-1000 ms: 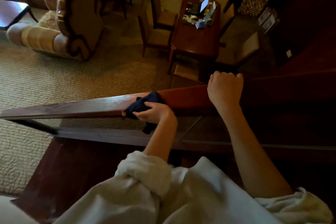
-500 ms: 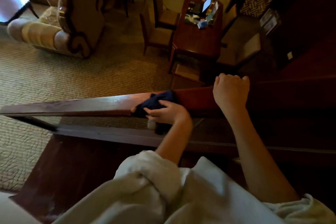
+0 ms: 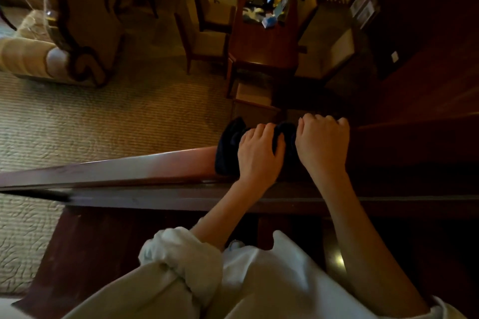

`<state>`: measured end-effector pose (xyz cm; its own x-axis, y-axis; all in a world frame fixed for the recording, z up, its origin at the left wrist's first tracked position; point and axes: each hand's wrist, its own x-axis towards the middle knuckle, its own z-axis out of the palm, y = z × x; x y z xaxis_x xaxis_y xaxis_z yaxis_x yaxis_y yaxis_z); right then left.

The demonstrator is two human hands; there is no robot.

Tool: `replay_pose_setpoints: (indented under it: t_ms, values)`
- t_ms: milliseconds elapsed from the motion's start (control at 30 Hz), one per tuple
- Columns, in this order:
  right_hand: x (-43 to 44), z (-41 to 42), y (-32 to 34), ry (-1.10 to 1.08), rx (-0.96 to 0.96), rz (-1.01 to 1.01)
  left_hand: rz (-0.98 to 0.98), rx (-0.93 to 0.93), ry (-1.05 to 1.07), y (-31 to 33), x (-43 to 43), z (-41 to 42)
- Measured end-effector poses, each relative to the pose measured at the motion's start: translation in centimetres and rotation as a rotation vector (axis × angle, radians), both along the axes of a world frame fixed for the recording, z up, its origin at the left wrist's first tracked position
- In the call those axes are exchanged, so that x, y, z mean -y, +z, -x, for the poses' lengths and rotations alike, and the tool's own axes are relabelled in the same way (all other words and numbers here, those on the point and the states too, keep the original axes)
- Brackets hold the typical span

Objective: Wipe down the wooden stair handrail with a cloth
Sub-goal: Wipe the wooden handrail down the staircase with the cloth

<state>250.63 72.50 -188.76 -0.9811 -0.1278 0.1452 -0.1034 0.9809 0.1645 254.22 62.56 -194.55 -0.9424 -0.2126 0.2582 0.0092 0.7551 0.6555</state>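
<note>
On top of the rail, the left hand [image 3: 259, 154] lies over a dark cloth [image 3: 227, 149], its fingers curled down over the far side so that it grips the cloth against the wood. The cloth is draped across the handrail [image 3: 129, 169], bunched up at the far edge and hanging a little down the near face. Just beside it to the right, touching the cloth or very nearly, the right hand [image 3: 322, 145] grasps the handrail itself, its knuckles bent over the far edge. Both forearms are bare, and the pale left sleeve [image 3: 181, 254] is rolled up in a thick cuff near the elbow. The reddish-brown handrail runs off to the left, shiny where light falls on it. Far below lies a patterned carpet [image 3: 103, 124], with an upholstered armchair [image 3: 77, 23] at the left and a dark wooden counter [image 3: 264, 44] carrying small items, a chair [image 3: 204, 39] drawn up beside it.
</note>
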Motion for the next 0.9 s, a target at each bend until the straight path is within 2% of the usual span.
replay_pose_setpoints:
  t_ms: [133, 200, 300, 367, 600, 700, 767, 900]
  values:
    - [-0.2, 0.5, -0.1, -0.038, 0.02, 0.019, 0.005, 0.106, -0.238, -0.6, 2.9, 1.9]
    - [-0.4, 0.4, -0.3, -0.042, -0.001, 0.018, -0.011, 0.133, -0.273, -1.7, 5.3, 1.7]
    - [-0.5, 0.5, -0.6, -0.056, -0.035, 0.017, 0.009, 0.032, -0.292, -4.1, 9.8, 0.6]
    - [-0.3, 0.4, -0.7, -0.081, -0.034, -0.009, -0.026, 0.016, -0.42, -5.0, 11.5, -0.2]
    - [-0.2, 0.4, -0.5, -0.107, -0.015, -0.052, 0.014, -0.001, -0.606, -1.8, 5.3, 2.7]
    - [-0.2, 0.5, -0.4, -0.121, -0.017, -0.065, -0.043, 0.046, -0.663, -2.3, 6.7, 2.9]
    - [-0.1, 0.5, -0.4, -0.129, -0.012, -0.067, -0.017, 0.103, -0.649, -4.2, 10.4, 2.4]
    - [0.1, 0.6, -0.2, -0.157, -0.004, -0.063, 0.013, 0.198, -0.474, -6.6, 15.3, 1.6]
